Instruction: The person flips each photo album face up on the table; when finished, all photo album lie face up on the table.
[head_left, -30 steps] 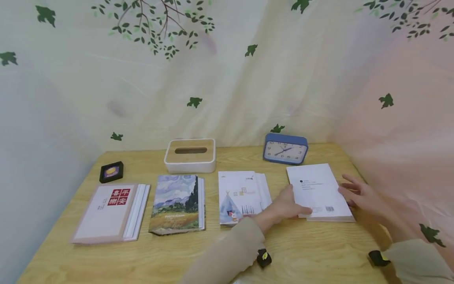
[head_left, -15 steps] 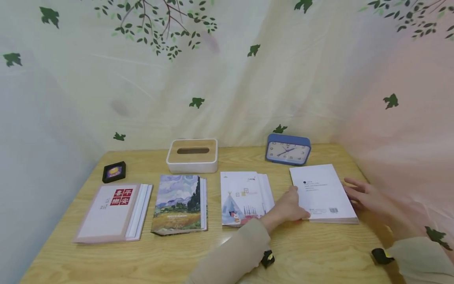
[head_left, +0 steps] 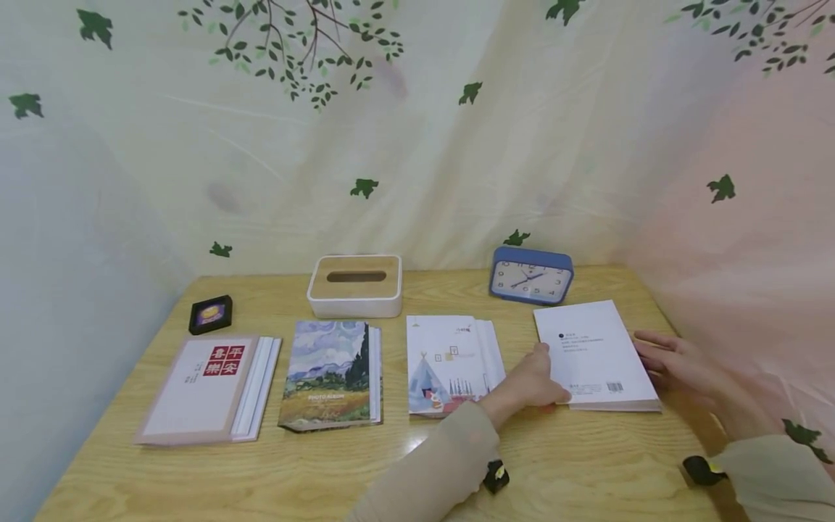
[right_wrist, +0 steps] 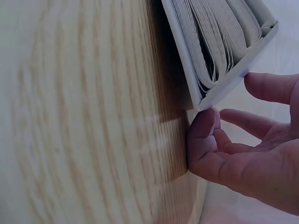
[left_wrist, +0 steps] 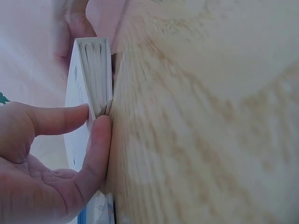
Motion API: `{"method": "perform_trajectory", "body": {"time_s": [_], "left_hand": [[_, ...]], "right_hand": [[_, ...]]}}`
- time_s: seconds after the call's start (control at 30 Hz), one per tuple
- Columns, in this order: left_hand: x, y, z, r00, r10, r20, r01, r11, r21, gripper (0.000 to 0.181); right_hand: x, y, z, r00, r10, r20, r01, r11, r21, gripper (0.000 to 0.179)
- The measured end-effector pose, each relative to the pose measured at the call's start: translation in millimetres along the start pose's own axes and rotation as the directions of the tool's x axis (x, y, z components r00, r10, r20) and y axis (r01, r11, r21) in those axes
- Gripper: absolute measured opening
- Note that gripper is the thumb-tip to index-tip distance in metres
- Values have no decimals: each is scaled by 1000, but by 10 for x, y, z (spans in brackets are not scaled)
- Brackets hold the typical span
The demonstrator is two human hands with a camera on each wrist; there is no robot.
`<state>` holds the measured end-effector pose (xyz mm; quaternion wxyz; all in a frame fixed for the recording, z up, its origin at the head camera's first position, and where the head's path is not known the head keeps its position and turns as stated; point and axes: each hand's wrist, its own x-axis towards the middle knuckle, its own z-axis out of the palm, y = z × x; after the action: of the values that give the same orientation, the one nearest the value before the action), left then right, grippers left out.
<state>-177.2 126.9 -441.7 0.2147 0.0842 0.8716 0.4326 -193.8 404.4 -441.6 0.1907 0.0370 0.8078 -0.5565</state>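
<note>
A white photo album (head_left: 587, 355) lies back cover up at the right of the table, with text and a barcode on it. My left hand (head_left: 531, 380) pinches its near-left corner. In the left wrist view the thumb (left_wrist: 70, 119) presses the cover and a finger (left_wrist: 96, 149) sits at the lower edge. Along the spine, my right hand (head_left: 678, 366) touches with its fingers. The right wrist view has the thumb (right_wrist: 268, 87) against the spine and a bent finger (right_wrist: 203, 126) at its bottom corner. Dark shadow shows beneath the album (right_wrist: 215, 42) there.
A tent-patterned album (head_left: 443, 370), a landscape photo album (head_left: 326, 373) and a red-labelled album (head_left: 196, 391) lie in a row leftward. Behind stand a blue clock (head_left: 531, 279), a tissue box (head_left: 355, 286) and a small black frame (head_left: 211, 315). Curtains border the wooden table (head_left: 274, 478).
The head view has shifted slightly. My left thumb has drawn back a little toward the album's edge. Both hands stay at the album, which has hardly moved.
</note>
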Motion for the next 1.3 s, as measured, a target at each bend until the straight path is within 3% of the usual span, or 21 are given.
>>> {"method": "perform_trajectory", "body": {"time_s": [0.27,0.5,0.67,1.03,1.3], "left_hand": [[7,-20,8,1000,-1,25,4,995,-96,91],[24,-50,-32,998,-2,65,17,973,-231,89],[13,-71,-63,996,-9,90,36,951,-307,86],[-30,-76,-82,992,-12,123,54,938,-341,85],[-18,-75,-101,989,10,150,41,942,-333,86]], "right_hand": [[-19,-2,-51,1000,-1,13,0,999,40,79],[-73,-138,-41,999,-24,29,26,996,-82,81],[-111,-236,1,997,-74,31,76,994,-78,73],[-166,-322,53,995,-92,32,91,995,33,72],[-184,-332,53,994,-106,37,102,991,87,60]]}}
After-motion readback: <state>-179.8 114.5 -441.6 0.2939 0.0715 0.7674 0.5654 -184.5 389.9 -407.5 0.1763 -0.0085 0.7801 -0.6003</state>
